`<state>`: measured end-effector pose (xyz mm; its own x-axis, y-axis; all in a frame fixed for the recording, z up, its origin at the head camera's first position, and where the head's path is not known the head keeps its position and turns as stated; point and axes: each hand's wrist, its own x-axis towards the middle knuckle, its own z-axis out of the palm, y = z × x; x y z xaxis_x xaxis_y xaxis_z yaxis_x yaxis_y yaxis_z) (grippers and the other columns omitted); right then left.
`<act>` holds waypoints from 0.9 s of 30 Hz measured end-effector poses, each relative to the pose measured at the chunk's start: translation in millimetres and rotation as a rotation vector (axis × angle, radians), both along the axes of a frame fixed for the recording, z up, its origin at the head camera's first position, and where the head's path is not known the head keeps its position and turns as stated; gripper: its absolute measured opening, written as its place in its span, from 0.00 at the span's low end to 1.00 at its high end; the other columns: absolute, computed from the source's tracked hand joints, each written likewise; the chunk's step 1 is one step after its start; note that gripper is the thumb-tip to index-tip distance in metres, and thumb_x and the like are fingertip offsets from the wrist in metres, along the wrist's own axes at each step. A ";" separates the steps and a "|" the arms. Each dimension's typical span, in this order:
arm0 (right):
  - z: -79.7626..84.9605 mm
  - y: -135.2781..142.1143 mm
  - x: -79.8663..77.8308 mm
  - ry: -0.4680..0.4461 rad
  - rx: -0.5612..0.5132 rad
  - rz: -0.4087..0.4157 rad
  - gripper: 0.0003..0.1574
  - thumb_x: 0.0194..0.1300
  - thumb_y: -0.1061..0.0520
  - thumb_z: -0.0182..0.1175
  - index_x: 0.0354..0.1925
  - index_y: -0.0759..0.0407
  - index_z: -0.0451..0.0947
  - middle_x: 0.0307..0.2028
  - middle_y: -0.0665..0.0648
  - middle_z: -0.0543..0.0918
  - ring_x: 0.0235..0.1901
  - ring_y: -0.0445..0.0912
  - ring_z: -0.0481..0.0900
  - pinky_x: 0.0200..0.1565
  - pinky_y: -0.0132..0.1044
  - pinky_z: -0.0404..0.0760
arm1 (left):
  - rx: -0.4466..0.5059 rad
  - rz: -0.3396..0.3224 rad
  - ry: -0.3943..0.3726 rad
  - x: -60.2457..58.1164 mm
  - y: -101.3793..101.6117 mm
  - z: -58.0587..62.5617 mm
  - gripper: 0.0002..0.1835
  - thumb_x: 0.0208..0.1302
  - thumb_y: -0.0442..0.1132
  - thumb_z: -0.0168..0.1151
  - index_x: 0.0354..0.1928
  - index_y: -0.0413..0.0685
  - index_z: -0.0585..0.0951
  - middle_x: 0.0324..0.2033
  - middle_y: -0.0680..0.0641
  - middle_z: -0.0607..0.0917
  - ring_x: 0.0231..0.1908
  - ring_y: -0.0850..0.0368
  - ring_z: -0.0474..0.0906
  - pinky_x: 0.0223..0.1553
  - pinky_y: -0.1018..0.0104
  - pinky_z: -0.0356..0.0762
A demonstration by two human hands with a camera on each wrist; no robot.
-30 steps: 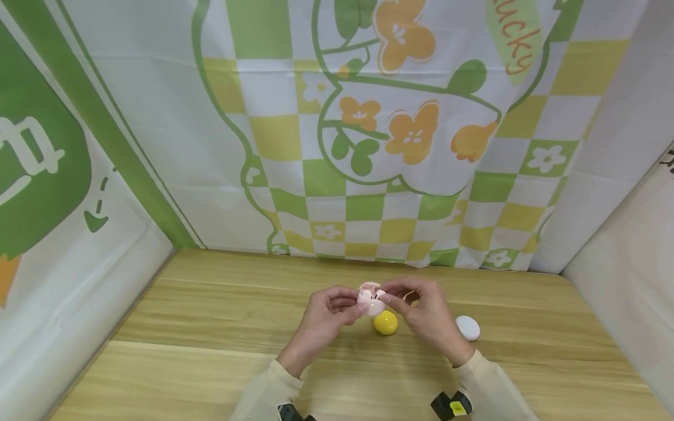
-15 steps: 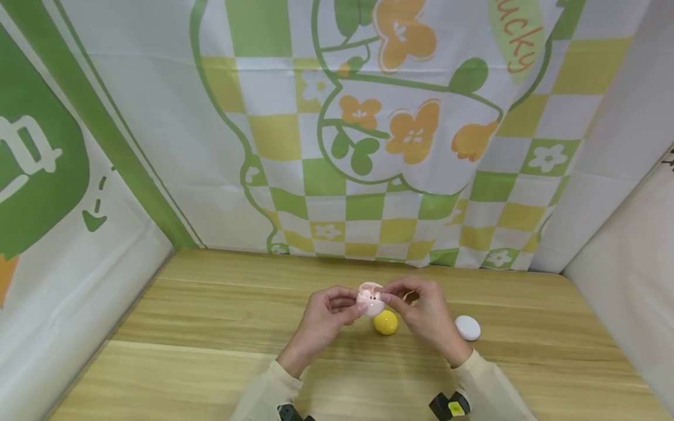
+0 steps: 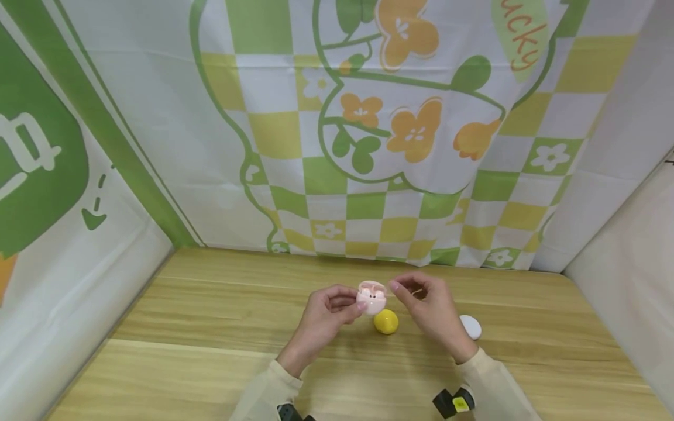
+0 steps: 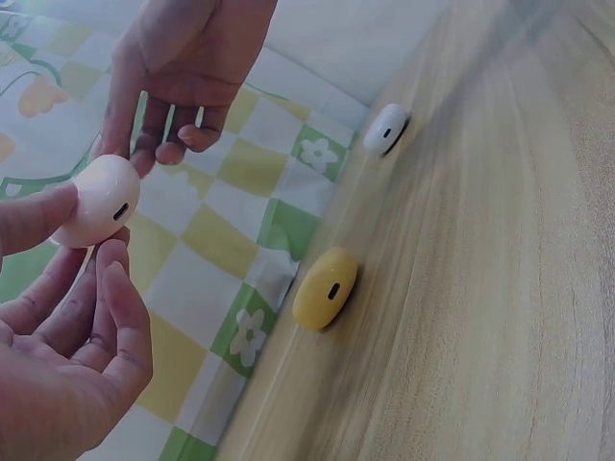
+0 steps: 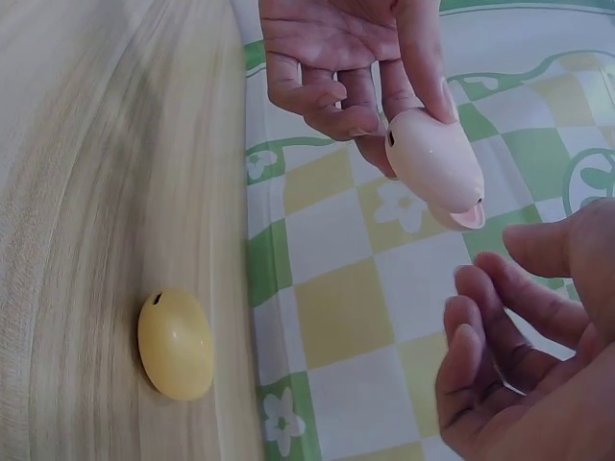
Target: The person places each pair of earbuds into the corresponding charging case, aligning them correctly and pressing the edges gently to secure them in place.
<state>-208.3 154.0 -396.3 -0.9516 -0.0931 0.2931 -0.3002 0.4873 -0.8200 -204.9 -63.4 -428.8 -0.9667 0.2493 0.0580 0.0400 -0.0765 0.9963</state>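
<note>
My left hand (image 3: 326,316) grips a rounded pale pink earbud case (image 3: 371,304) between thumb and fingers, raised above the table. Its lid stands up, and earbuds sit inside, seen in the head view. In the left wrist view, a dark slot marks the underside of the pink case (image 4: 99,204). Just right of the case, my right hand (image 3: 429,304) has its fingers loosely bent. The right wrist view shows a gap between that hand (image 5: 538,346) and the pink case (image 5: 434,158), with nothing visible in its fingers.
A yellow case (image 3: 386,322) of similar shape lies on the wooden table (image 3: 210,316) below the hands. Beside the right wrist lies a white case (image 3: 471,327), partly covered in the head view. A patterned cloth (image 3: 337,204) hangs behind the table.
My right hand has drawn away to the right from the pink case, which its fingers met before. My left hand keeps its grip, almost unmoved.
</note>
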 end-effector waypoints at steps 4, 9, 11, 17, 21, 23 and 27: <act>-0.6 0.5 -2.5 -0.073 0.006 0.016 0.13 0.74 0.53 0.62 0.43 0.62 0.87 0.36 0.57 0.87 0.37 0.48 0.82 0.37 0.36 0.81 | 0.001 -0.006 0.006 0.5 -0.2 -0.7 0.15 0.65 0.31 0.69 0.50 0.30 0.81 0.41 0.41 0.86 0.39 0.55 0.83 0.43 0.63 0.83; 0.7 -1.2 -4.0 -0.197 -0.042 0.045 0.21 0.77 0.48 0.57 0.42 0.64 0.86 0.35 0.59 0.87 0.38 0.53 0.82 0.38 0.38 0.80 | 0.001 -0.021 0.013 1.3 0.2 -0.4 0.15 0.65 0.30 0.68 0.50 0.29 0.81 0.42 0.40 0.86 0.41 0.54 0.83 0.41 0.68 0.82; 1.4 -1.6 -4.0 -0.241 -0.071 0.062 0.23 0.78 0.48 0.56 0.41 0.65 0.86 0.34 0.59 0.86 0.39 0.54 0.81 0.40 0.38 0.79 | -0.001 -0.028 0.016 1.6 0.5 0.2 0.15 0.65 0.30 0.68 0.50 0.29 0.81 0.43 0.40 0.86 0.41 0.54 0.83 0.42 0.67 0.82; 4.0 -0.1 -2.2 -0.318 -0.083 0.104 0.19 0.77 0.52 0.57 0.39 0.65 0.86 0.31 0.56 0.84 0.36 0.47 0.78 0.43 0.42 0.78 | -0.016 -0.047 0.028 2.1 0.9 0.3 0.14 0.64 0.30 0.69 0.50 0.31 0.82 0.44 0.39 0.87 0.44 0.53 0.83 0.46 0.66 0.82; 4.4 0.6 -1.6 -0.333 -0.081 0.119 0.17 0.77 0.54 0.57 0.40 0.65 0.86 0.31 0.54 0.84 0.37 0.48 0.79 0.44 0.44 0.78 | -0.023 -0.060 0.028 1.8 0.9 -0.8 0.14 0.64 0.30 0.69 0.50 0.31 0.82 0.44 0.39 0.87 0.43 0.53 0.83 0.46 0.66 0.82; 3.9 1.0 -1.5 -0.326 -0.083 0.131 0.17 0.77 0.54 0.57 0.40 0.65 0.86 0.31 0.53 0.84 0.38 0.51 0.79 0.45 0.44 0.78 | -0.025 -0.062 0.030 1.6 0.9 -1.3 0.14 0.64 0.30 0.69 0.50 0.31 0.82 0.43 0.39 0.87 0.43 0.53 0.83 0.45 0.66 0.82; 2.3 0.3 -1.3 -0.313 -0.092 0.143 0.18 0.76 0.53 0.59 0.39 0.65 0.86 0.32 0.54 0.85 0.40 0.51 0.79 0.47 0.43 0.79 | -0.019 -0.060 0.029 1.7 0.8 -2.1 0.14 0.64 0.30 0.69 0.50 0.31 0.82 0.43 0.39 0.87 0.43 0.54 0.83 0.45 0.67 0.82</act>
<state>-209.6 154.3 -393.9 -0.9757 -0.2189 0.0027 -0.0874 0.3779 -0.9217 -203.2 -62.6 -430.9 -0.9479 0.3082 0.0804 0.0649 -0.0603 0.9961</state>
